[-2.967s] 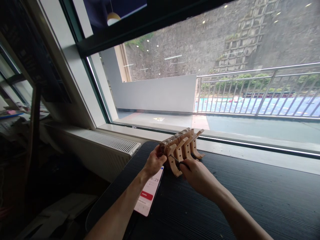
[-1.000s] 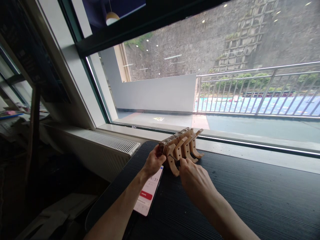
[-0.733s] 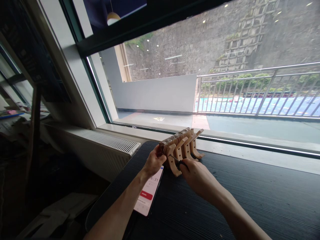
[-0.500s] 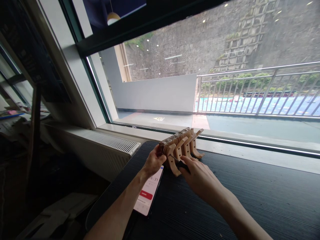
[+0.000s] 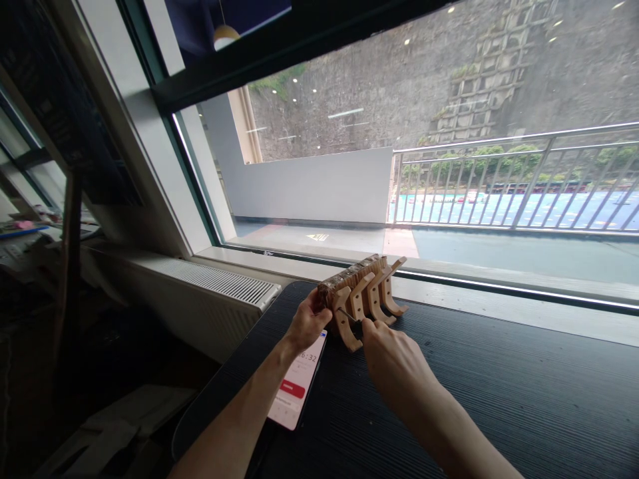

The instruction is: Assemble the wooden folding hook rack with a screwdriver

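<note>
A bark-edged wooden board (image 5: pixel 352 271) stands on the black table, several curved wooden hooks (image 5: pixel 373 299) with dark holes along its face. My left hand (image 5: pixel 308 320) grips the board's near left end, thumb in front and fingers partly hidden behind. My right hand (image 5: pixel 392 346) is closed around a screwdriver (image 5: pixel 351 315); its handle is mostly covered by the fist. The thin shaft reaches to a hole in the nearest hook (image 5: pixel 344 322); whether a screw sits there is too small to tell.
A phone (image 5: pixel 295 392) showing a timer lies on the black table (image 5: pixel 479 392) beneath my left forearm. A white radiator (image 5: pixel 214 283) runs along the left. Behind the table are a windowsill (image 5: pixel 449 296) and a large window with a railing outside.
My right hand has turned around the screwdriver, covering more of its dark handle. The left hand and the board hold still. The phone's timer has advanced one second.
</note>
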Tool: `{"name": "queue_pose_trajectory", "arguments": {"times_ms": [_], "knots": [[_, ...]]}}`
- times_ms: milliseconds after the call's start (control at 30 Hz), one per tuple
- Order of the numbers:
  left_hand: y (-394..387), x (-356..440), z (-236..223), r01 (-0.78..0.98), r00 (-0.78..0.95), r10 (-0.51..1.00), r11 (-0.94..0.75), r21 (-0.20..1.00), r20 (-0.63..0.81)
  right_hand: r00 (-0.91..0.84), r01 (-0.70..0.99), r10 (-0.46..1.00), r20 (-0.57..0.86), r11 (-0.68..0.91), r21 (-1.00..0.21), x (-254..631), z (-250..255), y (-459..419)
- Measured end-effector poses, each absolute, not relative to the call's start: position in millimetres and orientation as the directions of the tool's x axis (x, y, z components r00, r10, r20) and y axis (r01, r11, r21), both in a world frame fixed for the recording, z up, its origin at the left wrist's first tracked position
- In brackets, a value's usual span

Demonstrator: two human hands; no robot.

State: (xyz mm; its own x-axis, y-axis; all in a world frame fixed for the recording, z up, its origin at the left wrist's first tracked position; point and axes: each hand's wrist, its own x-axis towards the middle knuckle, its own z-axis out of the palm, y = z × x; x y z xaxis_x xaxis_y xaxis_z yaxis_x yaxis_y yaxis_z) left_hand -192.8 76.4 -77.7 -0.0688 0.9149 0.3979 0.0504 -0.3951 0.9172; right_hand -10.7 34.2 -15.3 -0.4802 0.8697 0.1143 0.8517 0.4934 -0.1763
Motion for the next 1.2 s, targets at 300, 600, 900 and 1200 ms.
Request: {"name": "queue_pose_trajectory", "arguments": {"times_ms": [300, 600, 900, 1200], "knots": [[73.7, -193.4, -75.3, 0.038, -0.053, 0.925, -0.375, 0.926, 0.377, -0.552, 0.657, 0.832, 0.062, 0.479, -0.583, 2.6, -25.7, 59.1], [70.1, -193.2, -65.1, 0.015, -0.049, 0.948, -0.314, 0.949, 0.315, -0.480, 0.770, 0.874, 0.072, 0.459, -0.444, 2.7, -23.2, 55.4], [72.9, -197.8, -71.5, 0.011, -0.027, 0.945, -0.326, 0.945, 0.327, -0.513, 0.741, 0.852, 0.101, 0.499, -0.449, 6.7, -21.2, 53.5], [75.9, -199.5, -76.5, -0.011, -0.016, 0.938, -0.345, 0.938, 0.345, -0.473, 0.822, 0.868, 0.150, 0.496, -0.280, -1.6, -17.6, 46.8]]}}
